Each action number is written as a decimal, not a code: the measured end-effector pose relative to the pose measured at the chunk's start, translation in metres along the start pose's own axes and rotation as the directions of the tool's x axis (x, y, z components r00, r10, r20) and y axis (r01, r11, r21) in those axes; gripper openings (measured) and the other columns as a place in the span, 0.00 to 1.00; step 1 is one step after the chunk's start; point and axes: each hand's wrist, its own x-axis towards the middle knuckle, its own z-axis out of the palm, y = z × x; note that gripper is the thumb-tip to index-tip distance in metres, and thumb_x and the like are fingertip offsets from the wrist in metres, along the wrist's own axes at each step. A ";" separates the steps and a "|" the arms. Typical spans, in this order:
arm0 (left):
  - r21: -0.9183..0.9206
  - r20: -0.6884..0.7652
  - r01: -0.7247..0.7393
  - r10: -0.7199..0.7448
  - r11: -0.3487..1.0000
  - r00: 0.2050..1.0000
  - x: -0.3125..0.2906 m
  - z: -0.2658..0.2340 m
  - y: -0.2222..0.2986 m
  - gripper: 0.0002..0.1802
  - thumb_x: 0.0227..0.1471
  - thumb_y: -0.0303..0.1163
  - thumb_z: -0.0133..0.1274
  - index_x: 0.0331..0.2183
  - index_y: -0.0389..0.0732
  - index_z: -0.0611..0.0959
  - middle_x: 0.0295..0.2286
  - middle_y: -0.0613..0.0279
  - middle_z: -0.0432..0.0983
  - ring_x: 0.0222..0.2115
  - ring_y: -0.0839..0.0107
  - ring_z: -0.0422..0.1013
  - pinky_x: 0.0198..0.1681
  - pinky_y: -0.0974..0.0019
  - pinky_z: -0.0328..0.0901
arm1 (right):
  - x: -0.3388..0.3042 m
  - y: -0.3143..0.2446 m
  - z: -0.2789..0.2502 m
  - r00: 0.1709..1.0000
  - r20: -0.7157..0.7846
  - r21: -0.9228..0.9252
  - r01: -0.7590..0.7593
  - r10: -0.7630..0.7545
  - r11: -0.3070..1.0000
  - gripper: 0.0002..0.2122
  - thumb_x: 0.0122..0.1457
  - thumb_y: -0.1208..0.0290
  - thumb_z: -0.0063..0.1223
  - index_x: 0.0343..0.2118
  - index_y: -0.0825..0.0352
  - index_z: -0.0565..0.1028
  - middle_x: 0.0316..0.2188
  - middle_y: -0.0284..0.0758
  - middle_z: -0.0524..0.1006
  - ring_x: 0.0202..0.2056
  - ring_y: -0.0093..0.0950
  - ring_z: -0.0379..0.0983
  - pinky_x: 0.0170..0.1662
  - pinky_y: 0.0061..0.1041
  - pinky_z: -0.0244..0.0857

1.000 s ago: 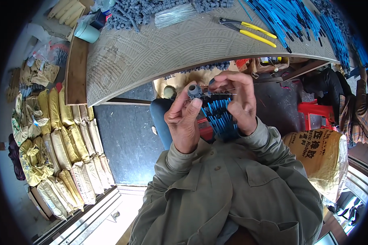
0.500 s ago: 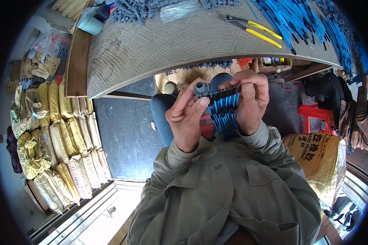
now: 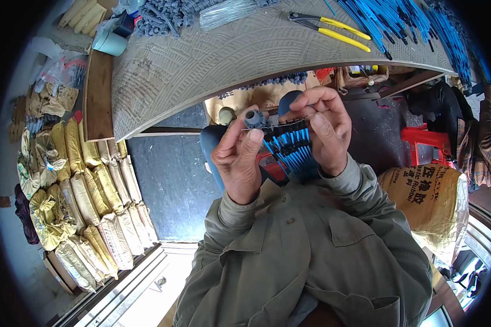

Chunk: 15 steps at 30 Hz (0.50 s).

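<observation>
A grey ribbed plastic fitting point(image 3: 253, 119) with a round open end sits in the closed fingers of my left hand point(image 3: 238, 161), thumb below it. A thin metal wire point(image 3: 281, 123) runs from the fitting toward my right hand point(image 3: 333, 131). Along the wire hangs a row of blue strips with black ends point(image 3: 290, 146), fanned out between my hands and close to my chest. My right thumb and fingers are bent around the wire's far end beside the row; their exact contact is partly hidden.
Ahead is a patterned table point(image 3: 202, 71) holding yellow-handled pliers point(image 3: 338, 34), a bundle of wires point(image 3: 226, 13), grey fittings point(image 3: 163, 16) and blue strips point(image 3: 387, 24). Filled sacks point(image 3: 87, 196) are stacked left. A red stool point(image 3: 428, 143) and large sack point(image 3: 425, 204) stand right.
My left hand and the fitting have shifted slightly left and down. My right hand's index finger has lifted and spread from the thumb. The view has turned a little.
</observation>
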 end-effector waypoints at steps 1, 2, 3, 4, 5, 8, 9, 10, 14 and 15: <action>0.001 0.002 0.002 -0.002 1.000 1.000 0.000 0.000 0.000 0.21 0.48 0.21 0.54 0.46 0.29 0.73 0.40 0.51 0.74 0.41 0.70 0.70 0.49 0.67 0.62 | 0.000 0.000 -0.003 0.999 0.033 -0.006 -0.037 0.037 0.999 0.06 0.61 0.73 0.42 0.36 0.71 0.63 0.34 0.44 0.71 0.34 0.32 0.74 0.39 0.31 0.71; -0.016 0.006 0.011 -0.011 1.000 1.000 0.000 0.000 0.001 0.21 0.48 0.21 0.54 0.46 0.29 0.73 0.40 0.50 0.74 0.41 0.69 0.70 0.49 0.67 0.62 | -0.001 0.001 -0.005 0.999 0.030 -0.006 -0.036 0.036 0.999 0.06 0.61 0.73 0.42 0.36 0.71 0.63 0.34 0.44 0.71 0.34 0.32 0.74 0.39 0.31 0.71; -0.033 0.010 0.021 -0.020 0.999 1.000 0.001 -0.001 0.001 0.20 0.48 0.21 0.54 0.46 0.29 0.73 0.40 0.50 0.74 0.41 0.69 0.70 0.49 0.67 0.62 | -0.001 0.004 -0.007 0.999 0.030 -0.024 -0.027 0.028 0.999 0.06 0.61 0.74 0.42 0.35 0.71 0.64 0.33 0.44 0.71 0.34 0.32 0.74 0.39 0.30 0.71; -0.050 0.013 0.030 -0.029 0.998 0.999 0.001 0.000 0.001 0.20 0.48 0.21 0.53 0.46 0.29 0.73 0.40 0.50 0.74 0.41 0.69 0.70 0.49 0.67 0.62 | -0.002 0.006 -0.009 0.999 0.030 -0.042 -0.018 0.019 0.999 0.06 0.61 0.74 0.42 0.35 0.71 0.64 0.33 0.43 0.72 0.33 0.32 0.74 0.39 0.30 0.71; -0.048 0.015 0.032 -0.032 0.998 0.999 0.001 0.000 0.001 0.20 0.48 0.21 0.53 0.46 0.29 0.73 0.40 0.50 0.74 0.41 0.69 0.70 0.49 0.67 0.62 | -0.002 0.007 -0.011 0.999 0.030 -0.060 -0.009 0.011 0.998 0.05 0.60 0.74 0.42 0.34 0.71 0.64 0.32 0.43 0.72 0.33 0.32 0.74 0.39 0.30 0.71; -0.049 0.021 0.059 -0.058 0.997 0.998 0.001 0.002 0.002 0.20 0.48 0.21 0.53 0.46 0.29 0.73 0.40 0.50 0.74 0.42 0.68 0.70 0.49 0.67 0.62 | 0.000 0.006 -0.009 1.000 0.011 -0.061 0.007 -0.006 0.998 0.06 0.60 0.74 0.42 0.34 0.71 0.64 0.32 0.43 0.72 0.32 0.32 0.75 0.39 0.29 0.71; -0.047 0.022 0.062 -0.061 0.997 0.998 0.002 0.002 0.001 0.20 0.48 0.21 0.53 0.46 0.29 0.73 0.40 0.50 0.74 0.42 0.68 0.70 0.49 0.67 0.62 | 0.001 0.005 -0.008 1.000 0.002 -0.062 0.015 -0.015 0.998 0.06 0.60 0.74 0.42 0.34 0.71 0.64 0.31 0.43 0.72 0.32 0.32 0.75 0.39 0.29 0.71; -0.045 0.022 0.071 -0.070 0.996 0.997 0.002 0.001 0.001 0.20 0.48 0.21 0.53 0.46 0.29 0.73 0.40 0.50 0.74 0.42 0.69 0.70 0.49 0.67 0.62 | 0.001 0.006 -0.008 1.000 -0.001 -0.061 0.014 -0.014 0.998 0.06 0.60 0.74 0.42 0.34 0.71 0.64 0.31 0.43 0.72 0.32 0.32 0.75 0.39 0.29 0.71; -0.043 0.021 0.088 -0.087 0.995 0.996 0.003 -0.001 0.000 0.21 0.48 0.21 0.54 0.46 0.29 0.74 0.40 0.51 0.74 0.42 0.69 0.69 0.49 0.67 0.61 | 0.003 0.002 -0.001 1.000 -0.018 -0.061 0.009 -0.010 0.998 0.06 0.61 0.74 0.41 0.36 0.71 0.64 0.31 0.43 0.72 0.33 0.32 0.74 0.41 0.31 0.71; -0.046 0.017 0.084 -0.084 0.995 0.996 0.003 -0.001 0.001 0.21 0.48 0.21 0.54 0.46 0.29 0.74 0.40 0.52 0.74 0.42 0.69 0.69 0.49 0.68 0.61 | 0.003 -0.001 0.002 0.999 -0.047 0.025 -0.022 0.023 0.999 0.06 0.59 0.75 0.44 0.37 0.71 0.65 0.31 0.41 0.73 0.33 0.29 0.74 0.40 0.28 0.70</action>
